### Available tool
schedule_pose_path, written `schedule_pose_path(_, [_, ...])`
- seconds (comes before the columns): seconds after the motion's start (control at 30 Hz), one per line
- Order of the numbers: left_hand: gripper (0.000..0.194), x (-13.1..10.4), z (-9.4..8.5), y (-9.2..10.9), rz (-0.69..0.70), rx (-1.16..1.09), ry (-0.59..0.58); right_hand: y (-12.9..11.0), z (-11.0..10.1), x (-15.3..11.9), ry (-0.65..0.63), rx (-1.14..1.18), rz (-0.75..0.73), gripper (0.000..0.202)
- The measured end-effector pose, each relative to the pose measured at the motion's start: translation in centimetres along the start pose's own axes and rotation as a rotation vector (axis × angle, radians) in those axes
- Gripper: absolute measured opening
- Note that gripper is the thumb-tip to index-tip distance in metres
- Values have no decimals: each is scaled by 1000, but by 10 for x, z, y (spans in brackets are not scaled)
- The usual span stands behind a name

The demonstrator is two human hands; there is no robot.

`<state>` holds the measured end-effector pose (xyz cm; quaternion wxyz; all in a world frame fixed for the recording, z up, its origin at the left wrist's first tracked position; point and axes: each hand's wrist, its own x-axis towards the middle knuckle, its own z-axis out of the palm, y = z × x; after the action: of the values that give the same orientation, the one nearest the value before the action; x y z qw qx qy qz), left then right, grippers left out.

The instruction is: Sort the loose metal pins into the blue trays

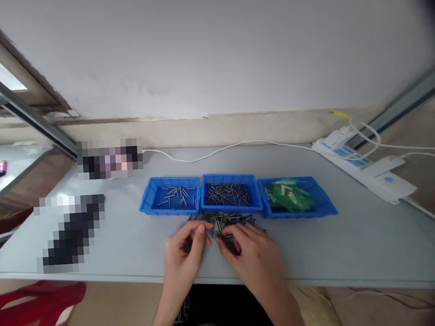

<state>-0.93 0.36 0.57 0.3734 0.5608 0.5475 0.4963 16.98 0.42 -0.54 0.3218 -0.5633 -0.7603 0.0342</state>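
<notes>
A pile of thin metal pins (230, 219) lies on the grey table in front of the middle blue tray. My left hand (188, 244) is at the pile's left side, thumb and index finger pressed together on something too small to make out. At the pile's near right side, my right hand (249, 247) has its fingers curled down among the pins; what they hold is hidden. The left blue tray (145, 205) contains scattered silvery pins, and the middle blue tray (230, 177) contains darker, brassy ones. Green plastic packets (289, 196) fill much of the right blue tray (323, 203).
A white power strip (365, 171) with plugs and cables sits at the right. One white cable (234, 144) runs along the back wall. Two pixelated objects lie at the left. A red stool (38, 307) stands below the table's left front edge (110, 278).
</notes>
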Motion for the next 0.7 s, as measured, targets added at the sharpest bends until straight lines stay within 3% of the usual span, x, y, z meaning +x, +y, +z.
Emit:
schedule_pose_path(0.23, [36,1,1,3,-3,1,-5,-2,8,5,38,31,16,33])
schedule_pose_path(0.4, [36,0,0,1,-12,12,-1,-2,0,5,74,77,1,28])
schedule_pose_path(0.7, [35,-1,0,1,-15,21,-10,-2,-4,0,-13,25,-20,26])
